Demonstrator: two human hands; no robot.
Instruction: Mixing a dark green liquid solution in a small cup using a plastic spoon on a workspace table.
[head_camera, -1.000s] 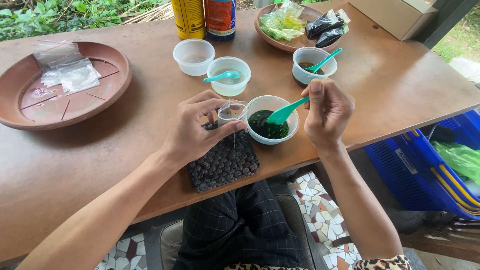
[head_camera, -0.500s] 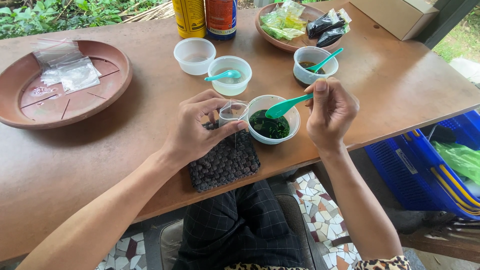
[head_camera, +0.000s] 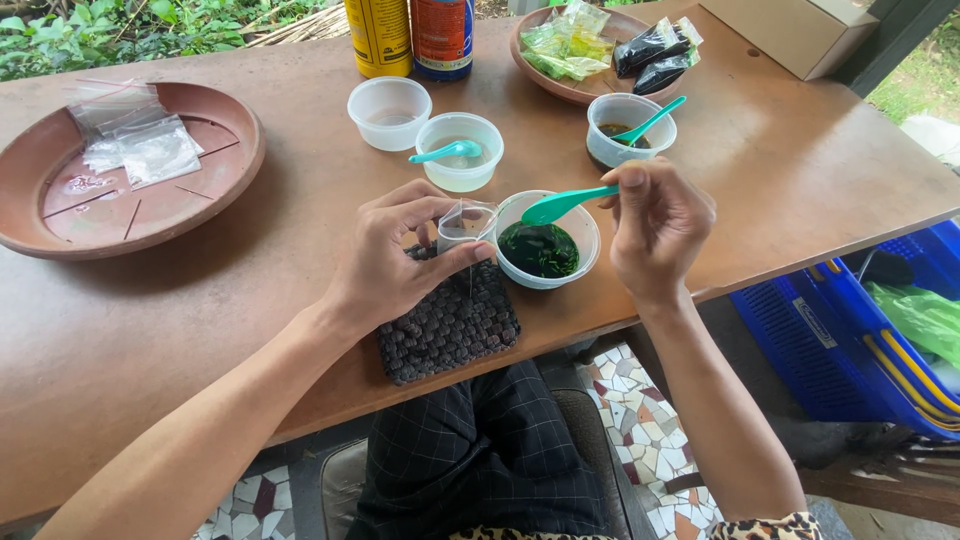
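My left hand (head_camera: 390, 262) holds a small clear plastic bag (head_camera: 464, 225) open above a dark woven mat (head_camera: 450, 325) at the table's front edge. My right hand (head_camera: 655, 228) pinches the handle of a green plastic spoon (head_camera: 560, 203), whose bowl hovers over a white cup of dark green stuff (head_camera: 545, 245) just right of the bag. The spoon's bowl sits lifted clear of the cup's contents, close to the bag's mouth.
Behind are an empty white cup (head_camera: 390, 112), a cup with a teal spoon (head_camera: 460, 150) and another cup with a green spoon (head_camera: 628, 128). A brown dish with clear bags (head_camera: 215, 190) lies left, a bowl of packets (head_camera: 585, 45) at back. Two bottles (head_camera: 410, 35) stand behind; a blue crate (head_camera: 850, 340) sits right.
My right hand has lifted the green spoon up out of the cup of dark green stuff and turned it toward the bag. My left hand has barely moved.
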